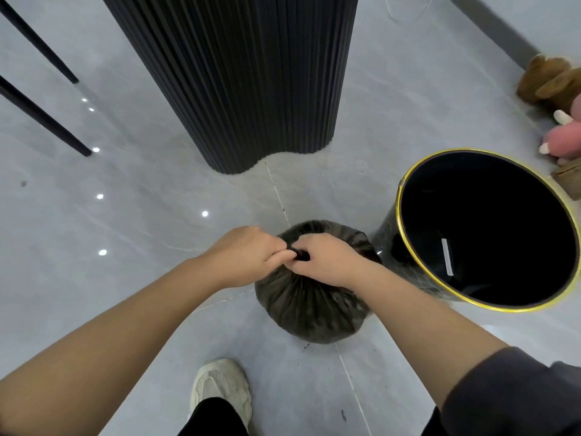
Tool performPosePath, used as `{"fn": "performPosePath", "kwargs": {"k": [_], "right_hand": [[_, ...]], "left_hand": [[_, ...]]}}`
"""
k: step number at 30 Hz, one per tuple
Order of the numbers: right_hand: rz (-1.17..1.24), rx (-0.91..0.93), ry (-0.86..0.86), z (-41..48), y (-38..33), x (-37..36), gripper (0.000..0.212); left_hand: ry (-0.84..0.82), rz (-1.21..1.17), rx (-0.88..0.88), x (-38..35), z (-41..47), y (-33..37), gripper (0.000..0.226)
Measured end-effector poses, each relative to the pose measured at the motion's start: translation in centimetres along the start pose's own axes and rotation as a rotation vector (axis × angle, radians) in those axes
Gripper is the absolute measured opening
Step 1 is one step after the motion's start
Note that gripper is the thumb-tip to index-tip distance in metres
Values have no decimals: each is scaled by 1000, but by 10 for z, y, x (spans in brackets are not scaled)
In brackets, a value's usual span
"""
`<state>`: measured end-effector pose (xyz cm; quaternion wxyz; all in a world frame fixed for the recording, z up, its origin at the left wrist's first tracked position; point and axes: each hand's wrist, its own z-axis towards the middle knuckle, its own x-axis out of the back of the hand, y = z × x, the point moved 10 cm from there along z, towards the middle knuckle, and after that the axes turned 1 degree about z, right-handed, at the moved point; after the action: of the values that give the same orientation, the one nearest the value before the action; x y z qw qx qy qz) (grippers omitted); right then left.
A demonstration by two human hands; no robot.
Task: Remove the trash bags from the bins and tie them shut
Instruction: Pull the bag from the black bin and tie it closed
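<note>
Fingers [274, 247] of left hand [248, 253] and right hand [327, 259] are curled, pinching the gathered neck of the trash bag [311, 306] at lower centre, apparently for knotting; the bin [471, 199] is seen unlined at right.

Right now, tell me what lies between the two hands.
Only the twisted neck of the black trash bag: the left hand and right hand pinch it from either side, seen in the head view.
</note>
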<state>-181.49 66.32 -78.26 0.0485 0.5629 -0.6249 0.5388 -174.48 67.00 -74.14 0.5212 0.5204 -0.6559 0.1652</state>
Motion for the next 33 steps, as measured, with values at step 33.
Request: {"fn": "performPosePath", "kwargs": {"k": [33], "right_hand": [[-389,88,642,12,-16,38,25]], "left_hand": [[224,-481,507,11,6,-52,40]]}}
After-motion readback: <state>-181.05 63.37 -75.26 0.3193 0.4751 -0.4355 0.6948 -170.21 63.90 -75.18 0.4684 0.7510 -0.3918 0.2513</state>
